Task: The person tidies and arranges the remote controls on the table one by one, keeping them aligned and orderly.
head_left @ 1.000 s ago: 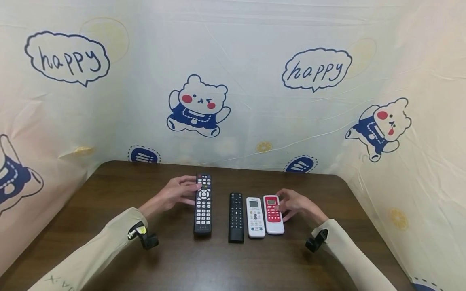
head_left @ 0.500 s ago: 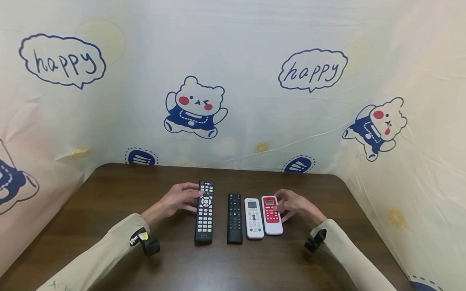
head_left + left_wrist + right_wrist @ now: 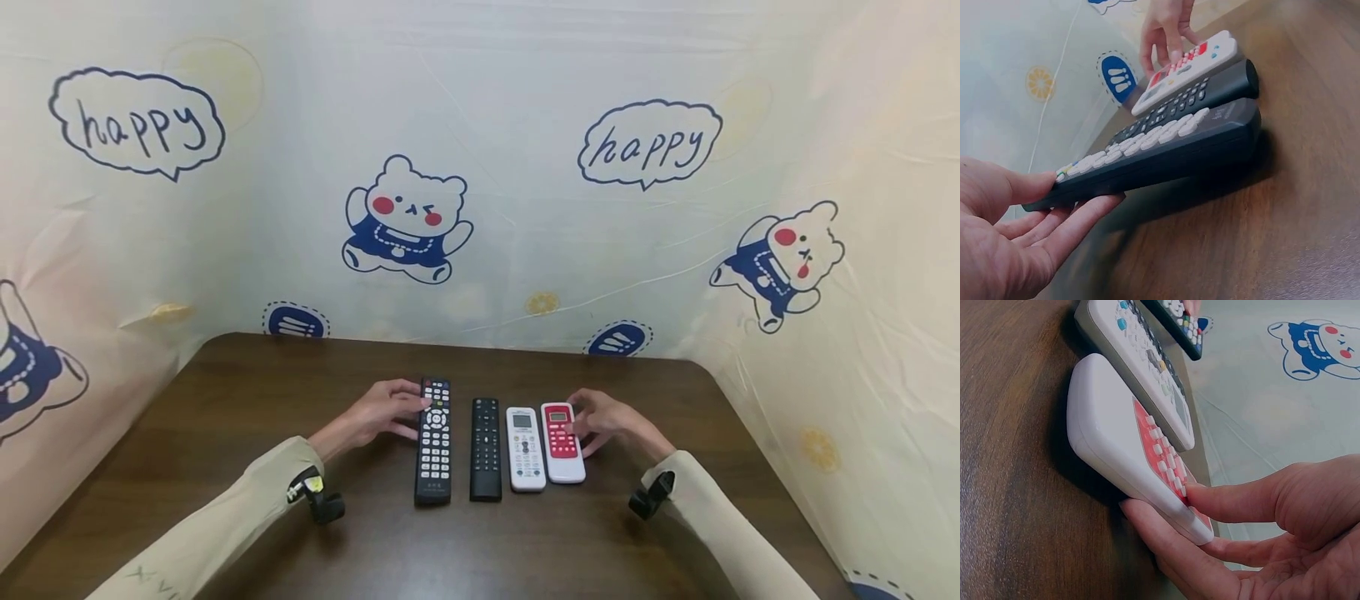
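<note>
My left hand (image 3: 381, 413) pinches the upper end of a long black remote control (image 3: 434, 442) with white buttons, thumb on top and fingers beneath. In the left wrist view this black remote (image 3: 1172, 156) is tilted over the table, a shadow under it. A slimmer black remote (image 3: 486, 450) lies just to its right, followed by a white remote (image 3: 527, 450) with a small screen. At the right end of the row is a red and white remote (image 3: 562, 442). My right hand (image 3: 606, 419) grips its upper right edge, thumb on the red face (image 3: 1166, 462) and fingers underneath.
The remotes stand in a row on a brown wooden table (image 3: 360, 550). A pale curtain (image 3: 510, 250) with printed bears closes off the back and sides. Each sleeve carries a small black wrist camera, one on the left (image 3: 326, 507) and one on the right (image 3: 651, 497).
My left hand has moved the long black remote to the right and a little toward me, closer to the slim black one. The right hand stays on the red and white remote.
</note>
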`<state>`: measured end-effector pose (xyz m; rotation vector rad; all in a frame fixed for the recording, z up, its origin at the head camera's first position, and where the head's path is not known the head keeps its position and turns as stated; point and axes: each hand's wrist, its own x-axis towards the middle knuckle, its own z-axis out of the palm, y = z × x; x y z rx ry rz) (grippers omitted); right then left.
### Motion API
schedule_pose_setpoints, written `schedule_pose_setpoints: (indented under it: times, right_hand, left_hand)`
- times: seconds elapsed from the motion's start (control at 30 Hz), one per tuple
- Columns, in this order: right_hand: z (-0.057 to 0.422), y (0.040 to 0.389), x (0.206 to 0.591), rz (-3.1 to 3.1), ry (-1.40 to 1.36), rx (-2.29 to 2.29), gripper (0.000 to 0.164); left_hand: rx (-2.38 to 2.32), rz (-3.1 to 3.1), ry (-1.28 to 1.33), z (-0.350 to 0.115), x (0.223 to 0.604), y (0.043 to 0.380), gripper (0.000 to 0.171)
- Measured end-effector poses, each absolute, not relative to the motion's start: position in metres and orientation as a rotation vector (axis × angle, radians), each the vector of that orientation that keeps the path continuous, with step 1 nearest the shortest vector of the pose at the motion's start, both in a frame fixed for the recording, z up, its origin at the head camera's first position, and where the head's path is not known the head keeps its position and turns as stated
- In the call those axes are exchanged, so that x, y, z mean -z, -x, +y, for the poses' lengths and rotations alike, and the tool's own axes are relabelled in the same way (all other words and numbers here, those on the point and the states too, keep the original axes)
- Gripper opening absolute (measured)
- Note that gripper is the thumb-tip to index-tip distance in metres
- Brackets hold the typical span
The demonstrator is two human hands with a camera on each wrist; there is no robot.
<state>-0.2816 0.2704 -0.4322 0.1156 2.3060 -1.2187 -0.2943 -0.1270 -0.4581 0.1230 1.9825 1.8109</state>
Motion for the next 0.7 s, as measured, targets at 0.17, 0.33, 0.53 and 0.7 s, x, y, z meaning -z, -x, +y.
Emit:
schedule_pose_setpoints:
  times: [0.17, 0.33, 0.53, 0.7]
  right_hand:
    - [0.271, 0.281, 0.434, 2.299, -0.119, 1.222, 0.059]
    - [0.271, 0.281, 0.433, 2.304, -0.116, 1.222, 0.058]
    - [0.271, 0.283, 0.434, 2.295, -0.110, 1.223, 0.059]
    - [0.271, 0.284, 0.435, 2.293, -0.125, 1.225, 0.058]
  left_hand:
    - [-1.745, 2.104, -0.106, -0.121, 0.460, 0.293, 0.051]
    - [-1.634, 2.235, -0.104, -0.116, 0.462, 0.290, 0.047]
    - [-1.578, 2.320, -0.110, -0.110, 0.459, 0.287, 0.045]
    - [-1.530, 2.379, -0.138, -0.107, 0.456, 0.284, 0.045]
